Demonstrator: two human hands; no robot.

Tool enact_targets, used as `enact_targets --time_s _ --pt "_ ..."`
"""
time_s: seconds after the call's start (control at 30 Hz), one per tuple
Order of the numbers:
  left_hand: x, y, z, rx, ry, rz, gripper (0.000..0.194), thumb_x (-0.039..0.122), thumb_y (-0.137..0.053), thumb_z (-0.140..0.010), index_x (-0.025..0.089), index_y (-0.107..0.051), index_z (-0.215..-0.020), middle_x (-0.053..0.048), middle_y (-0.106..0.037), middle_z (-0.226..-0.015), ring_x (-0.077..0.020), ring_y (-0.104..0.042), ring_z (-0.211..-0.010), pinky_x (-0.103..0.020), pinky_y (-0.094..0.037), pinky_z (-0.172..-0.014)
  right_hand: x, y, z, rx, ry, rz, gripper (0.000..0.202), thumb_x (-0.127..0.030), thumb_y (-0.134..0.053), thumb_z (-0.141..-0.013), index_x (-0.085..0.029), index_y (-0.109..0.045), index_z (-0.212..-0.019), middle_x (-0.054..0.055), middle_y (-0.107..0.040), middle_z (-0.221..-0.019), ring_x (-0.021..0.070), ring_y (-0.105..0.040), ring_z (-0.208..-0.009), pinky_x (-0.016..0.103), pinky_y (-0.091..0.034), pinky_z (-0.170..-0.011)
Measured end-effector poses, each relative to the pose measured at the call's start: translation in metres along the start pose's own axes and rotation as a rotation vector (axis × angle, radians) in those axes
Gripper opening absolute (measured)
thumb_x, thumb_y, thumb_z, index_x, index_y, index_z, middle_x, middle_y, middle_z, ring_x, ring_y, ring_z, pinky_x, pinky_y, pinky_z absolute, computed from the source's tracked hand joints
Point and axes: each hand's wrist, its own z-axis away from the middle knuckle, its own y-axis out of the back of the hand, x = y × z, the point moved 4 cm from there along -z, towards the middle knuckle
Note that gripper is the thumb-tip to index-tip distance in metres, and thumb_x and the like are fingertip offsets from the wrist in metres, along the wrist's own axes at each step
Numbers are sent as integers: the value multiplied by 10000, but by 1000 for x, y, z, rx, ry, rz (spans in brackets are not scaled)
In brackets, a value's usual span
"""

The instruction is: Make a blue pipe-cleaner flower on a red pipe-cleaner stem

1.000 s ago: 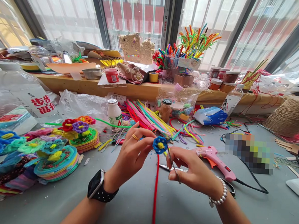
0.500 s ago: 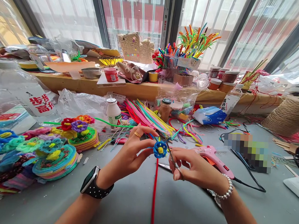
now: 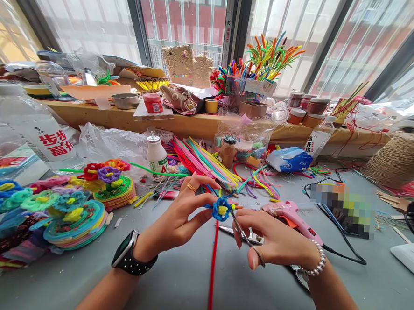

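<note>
Blue pipe-cleaner flower (image 3: 221, 208) with a yellow centre was pinched by the left hand (image 3: 180, 214); right hand (image 3: 275, 238) gripped thin metal scissors (image 3: 244, 234) touching it. Blades risked snipping petals or fingertips.

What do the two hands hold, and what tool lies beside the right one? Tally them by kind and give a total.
blue pipe-cleaner flower on its red stem, pinched by the left hand: 1
scissors in the right hand: 1
pink glue gun on the table: 1
Total: 3
</note>
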Motion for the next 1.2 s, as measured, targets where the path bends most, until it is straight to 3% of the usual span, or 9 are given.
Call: enact_targets --time_s 0.4,0.7,0.8,0.93,1.2 --pt "0 4 0 75 17 -24 114 168 -401 -796 190 -511 -779 -67 -433 -1069 -197 -362 -1030 -382 -264 -914 -1 1 -2 107 8 -21 544 -676 -344 -631 -151 -460 -543 -14 -478 -580 100 -378 -563 217 -300 -519" --pt "-4 5 3 130 23 62 103 179 -401 -797 193 -500 -773 -66 -420 -1098 -200 -352 -1052 -384 -278 -919 0 4 -2 201 -35 -45 404 -458 -532 -705 -147 -432 -467 -26 -463 -511 92 -388 -532 212 -297 -508" --pt "-1 7 2 102 58 126 114 185 -396 -795 188 -503 -756 -71 -420 -1106 -207 -358 -1054 -378 -288 -923 0 5 -1 215 -59 -73 444 -535 -504 -679 -151 -415 -474 -24 -450 -512 93 -373 -526 213 -293 -494" --pt "4 9 2 73 75 211 120 214 -397 -781 189 -510 -749 -70 -423 -1127 -228 -363 -1061 -391 -287 -938 -3 4 -2 180 -31 -101 587 -717 -321 -597 -151 -474 -585 -6 -477 -596 101 -362 -546 219 -294 -490" --pt "0 6 2 6 94 371 158 264 -390 -767 179 -498 -690 -84 -418 -1125 -242 -354 -1088 -411 -239 -980 -5 -8 -6 96 59 20 649 -749 -241 -568 -154 -493 -632 -15 -423 -619 107 -357 -579 219 -290 -516"
